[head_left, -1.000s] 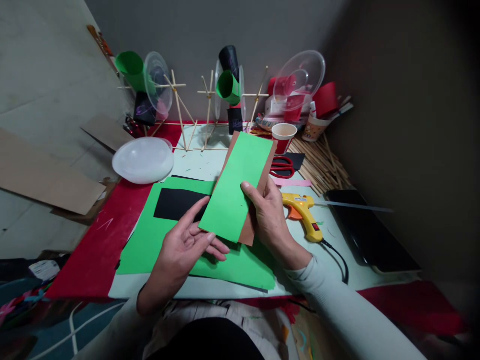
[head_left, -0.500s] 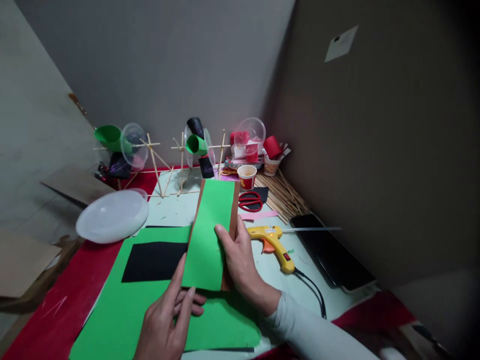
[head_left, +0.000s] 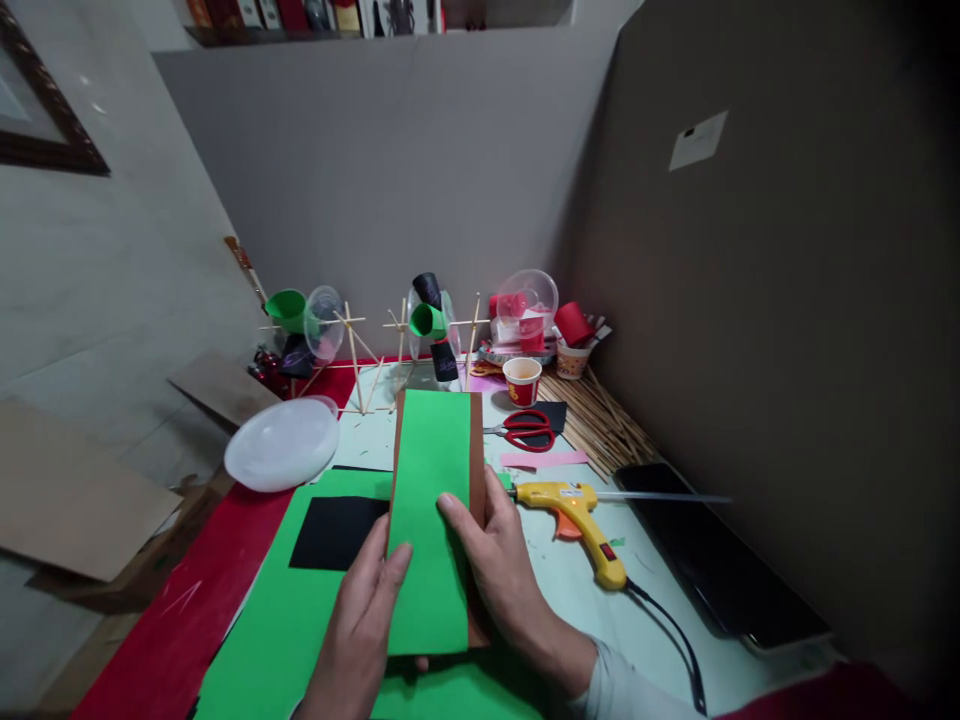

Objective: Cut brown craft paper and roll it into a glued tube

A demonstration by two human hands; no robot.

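Observation:
Between my hands is a strip of green paper (head_left: 427, 450) lying over a slightly wider brown strip (head_left: 478, 430), whose edges show on both sides. My left hand (head_left: 356, 620) grips the lower left edge, its thumb on the green face and its fingers mostly hidden behind. On the right edge my right hand (head_left: 499, 565) closes around both layers, thumb pressed on the green. Below them lie large green sheets (head_left: 277, 620) with a black paper rectangle (head_left: 337, 532) on top. A yellow glue gun (head_left: 570, 500) rests to the right of my right hand.
Red-handled scissors (head_left: 529, 430), a paper cup (head_left: 522, 380) and thin wooden sticks (head_left: 600, 420) lie behind the glue gun. A dark phone-like slab (head_left: 712, 560) is at right. Stick frames with cones (head_left: 427, 320) stand at the back; a white plastic lid (head_left: 281, 445) lies left.
My left hand has moved from the strip's bottom corner up its left edge, thumb now on the green face. The strip is held straighter. The camera view has tilted up and shifted left.

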